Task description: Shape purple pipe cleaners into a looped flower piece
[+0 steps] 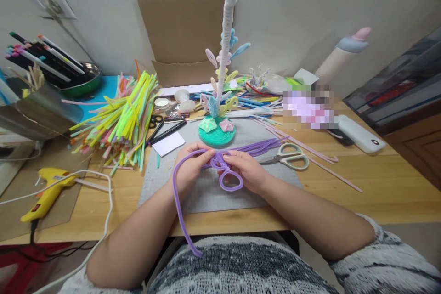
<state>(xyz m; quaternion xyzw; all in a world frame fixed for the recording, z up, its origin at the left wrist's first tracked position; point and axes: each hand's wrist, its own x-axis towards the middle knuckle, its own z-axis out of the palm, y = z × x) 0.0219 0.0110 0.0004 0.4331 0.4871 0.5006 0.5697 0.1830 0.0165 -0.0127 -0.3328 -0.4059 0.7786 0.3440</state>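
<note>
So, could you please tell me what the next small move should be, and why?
I would probably have the left hand bend the purple pipe cleaner into another loop: its long end hangs free, with plenty left to shape, while the right hand pinches it near the loops already formed.
</note>
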